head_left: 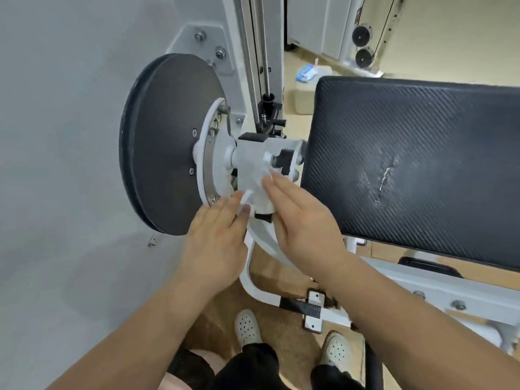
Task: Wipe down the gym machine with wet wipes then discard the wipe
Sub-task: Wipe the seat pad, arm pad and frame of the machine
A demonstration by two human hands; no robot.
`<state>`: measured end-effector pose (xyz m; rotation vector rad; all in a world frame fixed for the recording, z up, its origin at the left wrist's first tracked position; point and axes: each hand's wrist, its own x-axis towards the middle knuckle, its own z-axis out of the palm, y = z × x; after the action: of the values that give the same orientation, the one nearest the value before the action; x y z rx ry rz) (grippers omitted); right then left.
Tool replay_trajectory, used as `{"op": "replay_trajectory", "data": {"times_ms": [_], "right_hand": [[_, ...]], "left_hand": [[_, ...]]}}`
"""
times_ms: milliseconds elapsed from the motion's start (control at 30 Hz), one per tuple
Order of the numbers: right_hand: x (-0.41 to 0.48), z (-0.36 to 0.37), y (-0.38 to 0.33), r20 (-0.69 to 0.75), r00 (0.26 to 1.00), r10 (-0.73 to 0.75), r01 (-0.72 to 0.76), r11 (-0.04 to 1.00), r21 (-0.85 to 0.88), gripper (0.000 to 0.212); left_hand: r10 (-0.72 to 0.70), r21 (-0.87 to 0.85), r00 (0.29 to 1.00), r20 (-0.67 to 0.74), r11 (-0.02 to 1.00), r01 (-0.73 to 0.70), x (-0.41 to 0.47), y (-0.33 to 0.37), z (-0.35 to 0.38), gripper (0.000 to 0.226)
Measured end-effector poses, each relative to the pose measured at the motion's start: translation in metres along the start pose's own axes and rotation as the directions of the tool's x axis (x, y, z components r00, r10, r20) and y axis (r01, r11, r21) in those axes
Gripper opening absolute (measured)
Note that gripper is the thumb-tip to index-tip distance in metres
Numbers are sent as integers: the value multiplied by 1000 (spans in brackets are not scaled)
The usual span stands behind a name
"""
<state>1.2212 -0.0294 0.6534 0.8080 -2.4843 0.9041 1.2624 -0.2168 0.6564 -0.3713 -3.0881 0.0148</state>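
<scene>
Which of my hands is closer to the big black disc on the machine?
Left. The left hand lies at the black disc's lower right edge; the right hand presses the wipe farther right, toward the seat pad.

Fairly bright, even indoor light, perhaps from overhead; shadows are faint and soft. A dull sheen lies on the black textured vinyl pad [408, 164]. Wide-angle distortion bends the frame edges. Motion blur smears the white crumpled wipe [254, 180].
</scene>
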Motion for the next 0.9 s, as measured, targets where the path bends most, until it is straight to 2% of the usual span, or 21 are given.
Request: {"op": "replay_trajectory", "data": {"times_ms": [67, 133, 200, 333, 467, 600, 667, 733, 833, 900], "right_hand": [[26, 3, -10, 228, 973, -38, 72, 988, -140, 60], [44, 12, -15, 508, 856, 97, 93, 937, -337, 75], [54, 25, -14, 623, 756, 202, 188, 844, -503, 87], [76, 40, -7, 608, 758, 237, 299, 702, -646, 100], [79, 46, -16, 592, 748, 302, 256, 691, -676, 102], [62, 46, -18, 677, 676, 289, 360, 672, -647, 103], [75, 37, -14, 685, 671, 285, 396, 643, -655, 106], [103, 28, -11, 647, 686, 333, 341, 639, -690, 114], [138, 20, -7, 639, 656, 401, 140, 768, -625, 124], [141, 19, -7, 626, 684, 374, 40, 838, -545, 122]], "left_hand": [[9, 30, 992, -123, 1000, -5, -2, -11, -7, 46], [13, 81, 978, -206, 997, 4, -2, -22, -21, 48], [-6, 121, 970, -242, 992, 36, 2, -34, -37, 54], [-14, 170, 972, -233, 984, 55, 16, -59, -58, 65], [32, 192, 979, -203, 981, 8, 23, -74, -57, 70], [67, 175, 969, -240, 984, -25, 21, -77, -53, 70], [91, 171, 959, -270, 984, -46, 22, -78, -55, 64], [91, 156, 951, -294, 987, -47, 24, -80, -61, 60], [68, 151, 946, -317, 988, -21, 30, -87, -71, 56], [68, 153, 930, -362, 988, -13, 37, -95, -75, 56]]}}
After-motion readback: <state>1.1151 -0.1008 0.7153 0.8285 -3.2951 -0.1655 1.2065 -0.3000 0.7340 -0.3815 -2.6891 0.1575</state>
